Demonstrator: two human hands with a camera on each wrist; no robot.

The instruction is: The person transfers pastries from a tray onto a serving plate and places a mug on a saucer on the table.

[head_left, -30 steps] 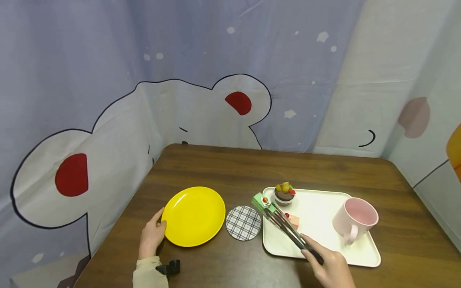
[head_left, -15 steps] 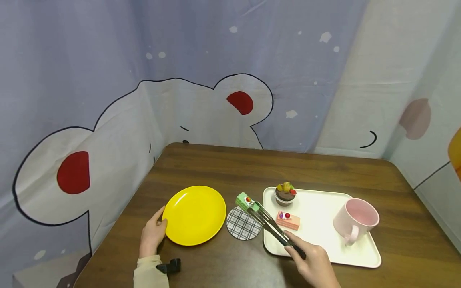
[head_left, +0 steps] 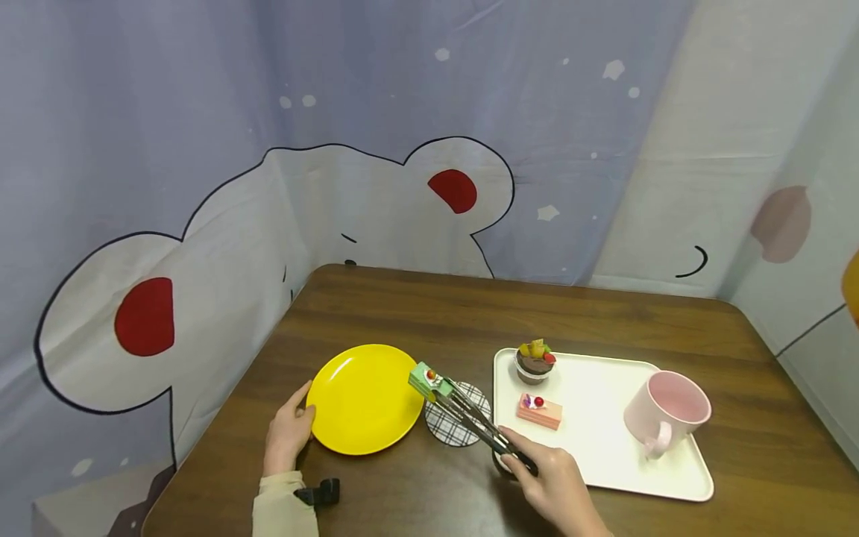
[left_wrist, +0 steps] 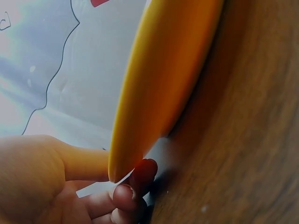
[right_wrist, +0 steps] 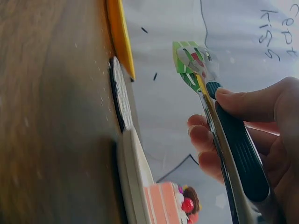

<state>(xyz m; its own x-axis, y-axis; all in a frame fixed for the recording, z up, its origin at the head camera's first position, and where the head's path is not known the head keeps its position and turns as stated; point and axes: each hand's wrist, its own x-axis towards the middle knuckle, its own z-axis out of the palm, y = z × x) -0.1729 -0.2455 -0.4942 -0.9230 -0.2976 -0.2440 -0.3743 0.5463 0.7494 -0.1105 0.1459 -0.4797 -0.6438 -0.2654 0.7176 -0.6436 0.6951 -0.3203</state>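
Observation:
My right hand (head_left: 553, 481) grips a pair of metal tongs (head_left: 479, 425) with dark handles. Between the tong tips is a green toy cake slice (head_left: 427, 381) with a white and red topping, held in the air near the right rim of a yellow plate (head_left: 365, 399). In the right wrist view the thumb presses the tong handle (right_wrist: 240, 149) while the fingers curl behind it. At the plate's left rim, my left hand (head_left: 288, 436) pinches the edge, thumb above and curled fingertips (left_wrist: 145, 171) below in the left wrist view.
A round checked coaster (head_left: 446, 425) lies between the plate and a white tray (head_left: 604, 418). On the tray are a chocolate cupcake (head_left: 535, 364) with fruit, a pink cake slice (head_left: 540, 412) and a pink mug (head_left: 666, 412). A printed curtain surrounds the wooden table (head_left: 403, 298).
The tongs with the green cake slice have moved left, from over the tray's left edge across the coaster to the plate's right rim. The left hand stays at the plate.

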